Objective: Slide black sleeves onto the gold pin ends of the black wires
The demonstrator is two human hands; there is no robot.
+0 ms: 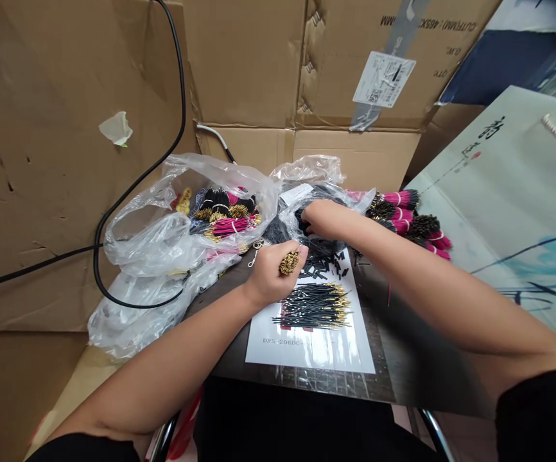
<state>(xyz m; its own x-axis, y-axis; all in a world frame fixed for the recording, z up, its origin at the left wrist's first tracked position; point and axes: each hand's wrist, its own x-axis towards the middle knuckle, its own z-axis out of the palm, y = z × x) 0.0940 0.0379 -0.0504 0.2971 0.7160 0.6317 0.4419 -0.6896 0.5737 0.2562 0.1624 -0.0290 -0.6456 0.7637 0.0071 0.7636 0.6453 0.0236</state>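
The left hand (273, 276) is closed in a fist around a tight bundle of thin pieces with gold-coloured ends (289, 263); these ends look up toward the head camera, so the long axis seems to run through the fist, but its lower part is hidden; the right hand (326, 219) is on the far side, with its fingers inside a clear, crumpled plastic bag with dark contents (323, 191); I cannot tell if these fingers are pinching something; the short black tube-like pieces (323, 266) lie loose between the right hand and a flat row of slim black wires with gold tips (311, 305), on a white printed sheet (302, 362); this row has its long axis from left to right, gold tips mostly at the right; the left fist is the nearer hand to it, just beyond its upper left side.
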